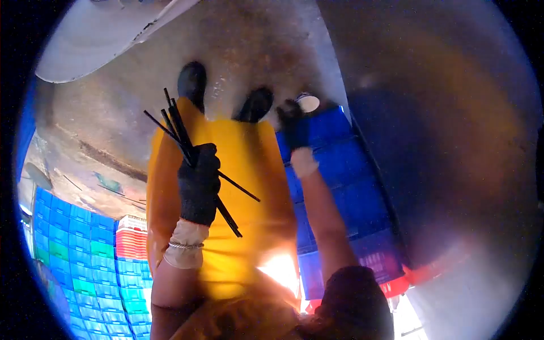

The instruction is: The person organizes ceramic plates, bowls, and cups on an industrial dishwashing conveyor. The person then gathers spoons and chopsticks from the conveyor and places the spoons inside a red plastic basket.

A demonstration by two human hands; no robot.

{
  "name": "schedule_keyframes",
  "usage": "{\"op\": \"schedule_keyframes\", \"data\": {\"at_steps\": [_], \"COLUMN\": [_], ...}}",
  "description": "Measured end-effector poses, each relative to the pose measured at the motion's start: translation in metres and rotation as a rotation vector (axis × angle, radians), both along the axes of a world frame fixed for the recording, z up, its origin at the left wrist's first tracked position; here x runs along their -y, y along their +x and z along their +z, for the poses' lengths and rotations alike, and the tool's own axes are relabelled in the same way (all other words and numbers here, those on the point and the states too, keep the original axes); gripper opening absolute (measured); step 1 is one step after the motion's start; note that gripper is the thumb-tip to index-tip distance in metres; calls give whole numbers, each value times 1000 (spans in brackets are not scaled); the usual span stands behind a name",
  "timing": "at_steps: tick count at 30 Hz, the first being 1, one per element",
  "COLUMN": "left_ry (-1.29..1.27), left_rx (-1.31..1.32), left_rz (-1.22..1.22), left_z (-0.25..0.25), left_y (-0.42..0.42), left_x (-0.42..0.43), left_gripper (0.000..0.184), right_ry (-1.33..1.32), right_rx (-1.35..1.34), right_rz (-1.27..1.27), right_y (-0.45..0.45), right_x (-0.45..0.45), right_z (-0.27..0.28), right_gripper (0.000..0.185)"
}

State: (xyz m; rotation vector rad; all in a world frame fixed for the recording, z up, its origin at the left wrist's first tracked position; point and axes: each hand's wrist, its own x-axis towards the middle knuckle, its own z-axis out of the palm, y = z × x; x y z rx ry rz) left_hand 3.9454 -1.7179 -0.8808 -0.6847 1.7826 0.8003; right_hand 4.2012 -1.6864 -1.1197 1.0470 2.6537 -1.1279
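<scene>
My left hand [198,184], in a black glove with a pale cuff, is closed around several thin black rods [179,126]. They fan out past both sides of the fist, in front of a yellow apron [243,170]. My right hand [293,126], in a dark glove, is at the far end of a row of blue crates [345,170]. Beside its fingers is a small white round thing with a dark rim, like a cup [307,102]. The fingers are dark and blurred, so I cannot tell whether they hold it.
Two dark boots [192,85] stand on the wet, stained floor [243,39]. Stacked blue and green crates [79,255] and red baskets [131,243] are at the lower left. A large pale curved rim [102,39] is at the upper left. A dark blurred surface [447,141] fills the right.
</scene>
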Motion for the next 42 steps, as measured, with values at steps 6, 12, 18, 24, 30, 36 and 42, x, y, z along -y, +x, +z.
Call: {"op": "schedule_keyframes", "data": {"at_steps": [6,12,18,24,30,36,42], "left_ry": [55,419,532,946,1208,1192,1360], "left_rx": [226,325,441,301,244,-110,-414], "left_rz": [-77,155,662,304,-56,-615,-807], "left_z": [10,6,141,361,512,618,640], "left_y": [2,-3,-4,-62,-121,-45,29], "left_x": [-10,20,-4,-81,-146,-218,-294], "left_gripper": [20,25,24,25,18,20,16], "right_ry": [370,-378,-691,-238,181,324,254], "right_rx": [947,-9,-109,-238,-675,-1026,-695], "right_rz": [629,-543,-255,-412,-714,-1198,-1281], "right_y": [-34,-33,-84,-93,-59,-2,74], "right_x": [-41,-17,-49,-121,-154,-254,-388], "right_z": [-20,3,333,635,840,885,745], "right_gripper": [40,20,13,14,14,12,15]}}
